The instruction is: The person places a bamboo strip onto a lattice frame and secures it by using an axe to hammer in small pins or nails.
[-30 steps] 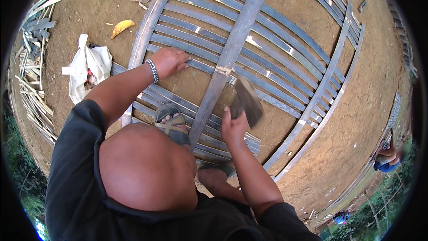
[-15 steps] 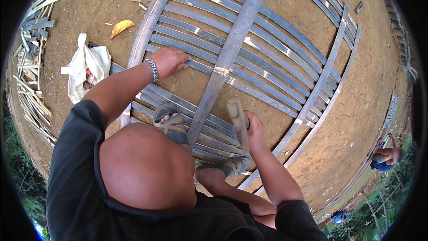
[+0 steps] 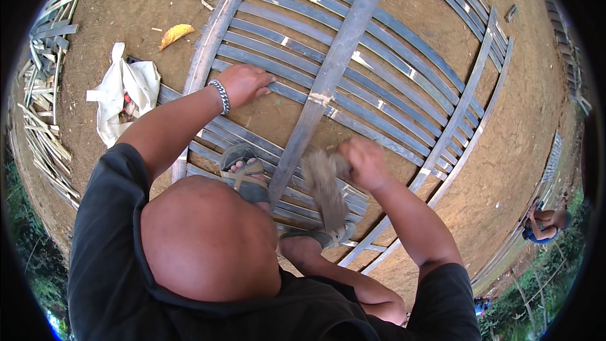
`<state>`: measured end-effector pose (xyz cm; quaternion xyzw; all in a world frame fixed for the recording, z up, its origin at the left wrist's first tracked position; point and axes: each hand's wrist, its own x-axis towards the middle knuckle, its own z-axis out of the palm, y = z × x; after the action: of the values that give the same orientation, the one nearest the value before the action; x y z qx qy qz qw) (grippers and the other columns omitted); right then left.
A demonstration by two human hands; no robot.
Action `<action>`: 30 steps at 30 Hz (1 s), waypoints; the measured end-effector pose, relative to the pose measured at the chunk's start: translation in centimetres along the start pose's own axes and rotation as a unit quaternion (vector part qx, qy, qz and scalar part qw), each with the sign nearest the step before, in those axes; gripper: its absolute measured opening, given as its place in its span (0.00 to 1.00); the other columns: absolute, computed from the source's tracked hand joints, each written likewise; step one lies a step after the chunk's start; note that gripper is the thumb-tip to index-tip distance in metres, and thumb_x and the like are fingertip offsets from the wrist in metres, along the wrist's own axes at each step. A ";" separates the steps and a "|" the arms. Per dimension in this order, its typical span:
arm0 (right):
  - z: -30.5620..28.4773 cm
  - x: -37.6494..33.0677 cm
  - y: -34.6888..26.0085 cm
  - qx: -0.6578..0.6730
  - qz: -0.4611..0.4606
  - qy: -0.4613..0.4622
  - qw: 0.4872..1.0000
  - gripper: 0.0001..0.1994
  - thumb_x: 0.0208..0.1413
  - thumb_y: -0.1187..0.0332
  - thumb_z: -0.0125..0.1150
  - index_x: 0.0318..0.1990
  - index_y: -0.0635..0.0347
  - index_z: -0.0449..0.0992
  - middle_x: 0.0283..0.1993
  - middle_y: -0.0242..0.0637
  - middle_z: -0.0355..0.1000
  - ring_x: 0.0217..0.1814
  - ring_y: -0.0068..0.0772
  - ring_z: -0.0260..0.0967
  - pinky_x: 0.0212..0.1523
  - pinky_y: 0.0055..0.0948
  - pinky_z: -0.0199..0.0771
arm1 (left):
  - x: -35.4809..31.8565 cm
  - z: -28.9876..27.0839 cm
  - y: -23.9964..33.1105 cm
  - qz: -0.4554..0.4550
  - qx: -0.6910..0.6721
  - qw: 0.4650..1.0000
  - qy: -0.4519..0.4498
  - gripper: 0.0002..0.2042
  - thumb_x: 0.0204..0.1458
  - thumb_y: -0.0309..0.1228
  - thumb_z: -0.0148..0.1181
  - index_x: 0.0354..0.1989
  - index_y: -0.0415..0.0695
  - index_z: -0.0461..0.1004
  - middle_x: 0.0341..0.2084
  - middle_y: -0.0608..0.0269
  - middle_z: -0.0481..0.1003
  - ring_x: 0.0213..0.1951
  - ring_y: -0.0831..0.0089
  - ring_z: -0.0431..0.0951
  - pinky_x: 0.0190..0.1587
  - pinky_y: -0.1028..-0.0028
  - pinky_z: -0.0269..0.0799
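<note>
My left hand (image 3: 246,85), with a chain bracelet at the wrist, is closed over a dark flat slat (image 3: 290,93) of a large lattice lying on the ground. Its fingers curl around the slat's edge; whether they also pinch something small is hidden. In my right hand (image 3: 364,163) is the handle of a wooden mallet (image 3: 326,191), its worn head smeared by motion. The mallet hangs over the lattice, just right of the thick middle bar (image 3: 303,127) and above my right sandal (image 3: 323,237). My left sandal (image 3: 241,173) stands on the nearer slats.
A white sack (image 3: 144,82) lies open on the dirt at left, near a yellow leaf-like piece (image 3: 176,35). Piled split strips (image 3: 44,132) line the far left. Long side rails (image 3: 464,98) bound the lattice at right. Another person (image 3: 541,226) sits at the far right.
My right hand has risen and moved slightly outward, with the mallet swinging in it. The left hand keeps its place on the slat. The view has shifted slightly.
</note>
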<state>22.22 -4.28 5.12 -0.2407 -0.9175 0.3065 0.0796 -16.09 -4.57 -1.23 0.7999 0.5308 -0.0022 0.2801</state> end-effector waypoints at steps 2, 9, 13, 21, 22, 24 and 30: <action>1.9 0.7 3.1 -0.045 0.179 -0.054 0.981 0.29 0.34 0.71 0.75 0.49 0.52 0.73 0.40 0.39 0.75 0.44 0.48 0.78 0.42 0.47 0.79 | 0.8 0.1 0.2 0.006 0.003 1.000 -0.001 0.16 0.58 0.38 0.64 0.51 0.45 0.80 0.38 0.54 0.81 0.44 0.53 0.81 0.49 0.57 0.78; -0.6 1.8 -0.7 0.102 0.087 -0.007 0.991 0.18 0.44 0.69 0.72 0.44 0.56 0.74 0.42 0.48 0.78 0.45 0.57 0.78 0.45 0.52 0.78 | -0.4 0.5 -0.3 -0.012 0.000 1.000 -0.003 0.15 0.59 0.38 0.64 0.52 0.46 0.80 0.39 0.56 0.81 0.44 0.54 0.82 0.49 0.58 0.78; 0.8 1.5 1.7 0.033 0.194 -0.070 0.978 0.18 0.44 0.71 0.72 0.44 0.57 0.74 0.43 0.48 0.78 0.46 0.59 0.77 0.46 0.51 0.79 | 0.1 0.2 0.3 -0.013 0.002 1.000 0.005 0.15 0.58 0.38 0.64 0.51 0.46 0.80 0.39 0.56 0.81 0.44 0.54 0.82 0.48 0.58 0.78; 0.1 2.1 -0.4 0.114 0.211 0.007 0.971 0.17 0.50 0.69 0.69 0.47 0.58 0.76 0.43 0.55 0.80 0.50 0.60 0.77 0.50 0.51 0.78 | -0.9 0.9 0.5 -0.023 -0.010 1.000 0.008 0.15 0.59 0.39 0.63 0.51 0.46 0.79 0.40 0.57 0.82 0.45 0.54 0.82 0.48 0.58 0.78; 0.4 1.9 0.5 0.080 0.258 -0.042 0.962 0.16 0.50 0.69 0.68 0.47 0.58 0.76 0.43 0.55 0.79 0.50 0.61 0.77 0.50 0.51 0.78 | -0.3 0.7 0.5 -0.018 -0.008 1.000 0.012 0.15 0.59 0.38 0.63 0.51 0.47 0.80 0.40 0.56 0.82 0.45 0.54 0.82 0.48 0.57 0.78; 1.5 2.1 1.8 0.019 0.346 -0.143 0.927 0.15 0.50 0.68 0.67 0.46 0.59 0.76 0.42 0.56 0.79 0.49 0.62 0.77 0.50 0.51 0.78 | 0.2 0.5 0.6 -0.023 -0.007 1.000 0.015 0.15 0.59 0.38 0.64 0.52 0.47 0.80 0.41 0.56 0.82 0.46 0.54 0.82 0.48 0.57 0.78; -2.4 -2.6 -0.5 0.069 0.433 -0.176 0.881 0.15 0.50 0.67 0.65 0.45 0.60 0.76 0.44 0.58 0.79 0.49 0.63 0.77 0.50 0.54 0.77 | -2.1 -0.4 3.3 -0.136 -0.117 0.979 0.097 0.15 0.58 0.39 0.65 0.49 0.45 0.81 0.38 0.52 0.82 0.44 0.51 0.82 0.46 0.58 0.78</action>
<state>25.03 -4.63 7.32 -0.5503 -0.6970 0.4104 -0.2070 -14.31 -7.09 1.16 0.6785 0.6557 0.0996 0.3158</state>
